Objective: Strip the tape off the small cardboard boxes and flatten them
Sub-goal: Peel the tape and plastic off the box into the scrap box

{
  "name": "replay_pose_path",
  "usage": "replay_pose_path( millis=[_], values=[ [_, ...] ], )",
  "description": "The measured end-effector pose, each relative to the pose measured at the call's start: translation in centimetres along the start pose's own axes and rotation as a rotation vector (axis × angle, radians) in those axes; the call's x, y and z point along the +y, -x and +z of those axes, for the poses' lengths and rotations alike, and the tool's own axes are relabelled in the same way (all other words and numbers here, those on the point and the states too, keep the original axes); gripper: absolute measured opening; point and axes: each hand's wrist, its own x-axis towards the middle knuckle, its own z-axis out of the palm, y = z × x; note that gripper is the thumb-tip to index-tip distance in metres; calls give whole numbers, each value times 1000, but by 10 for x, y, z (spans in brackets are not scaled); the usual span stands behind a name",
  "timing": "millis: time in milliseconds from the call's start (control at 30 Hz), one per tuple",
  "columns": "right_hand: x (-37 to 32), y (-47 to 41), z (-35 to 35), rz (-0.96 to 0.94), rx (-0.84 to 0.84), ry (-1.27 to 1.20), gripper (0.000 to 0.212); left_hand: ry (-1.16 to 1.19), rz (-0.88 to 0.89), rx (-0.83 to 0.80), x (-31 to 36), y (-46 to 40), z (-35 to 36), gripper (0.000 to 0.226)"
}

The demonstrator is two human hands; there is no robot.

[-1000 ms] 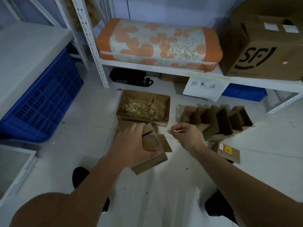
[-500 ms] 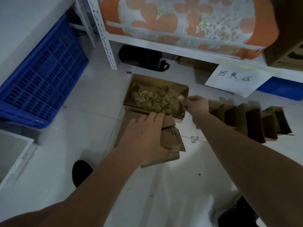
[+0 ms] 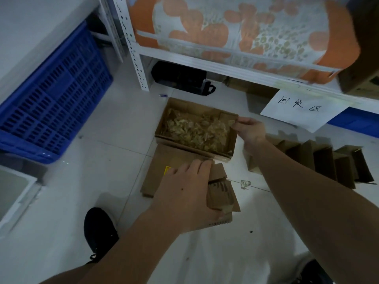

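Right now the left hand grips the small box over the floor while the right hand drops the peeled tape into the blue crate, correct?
Not quite. In the head view the right hand is at the open cardboard box of tape scraps, not the blue crate. The left hand does grip the small box.

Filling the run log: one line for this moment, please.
left hand: grips small box | right hand: tape scrap at scrap box rim | flattened boxes: right, on floor

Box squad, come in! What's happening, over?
Left hand grips small box. Right hand at tape bin rim, pinching tape scrap. Nothing blocking, over.
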Motion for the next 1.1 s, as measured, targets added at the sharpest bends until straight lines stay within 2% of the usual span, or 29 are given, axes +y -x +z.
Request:
replay_pose_path(
  millis=[100, 167, 433, 567, 800, 1000, 1100],
  values=[
    [11, -14, 10, 17, 47, 96, 25, 6, -15, -25, -4, 4, 2, 107],
    [21, -26, 18, 27, 51, 156, 21, 3, -13, -25, -7, 4, 3, 101],
    [36, -37, 38, 7, 41, 227, 8, 10, -6, -24, -4, -8, -7, 104],
    [24, -48, 41, 15, 36, 256, 22, 9, 6, -2, 2, -10, -8, 105],
    [9, -63, 53, -63, 28, 323, 4, 37, 19, 39, 2, -9, -1, 101],
    [6, -73, 65, 4, -53, 178, 24, 76, 27, 33, 8, -11, 5, 92],
    [7, -76, 70, 32, -112, 102, 24, 94, 37, 32, 8, -11, 6, 88]
  ],
)
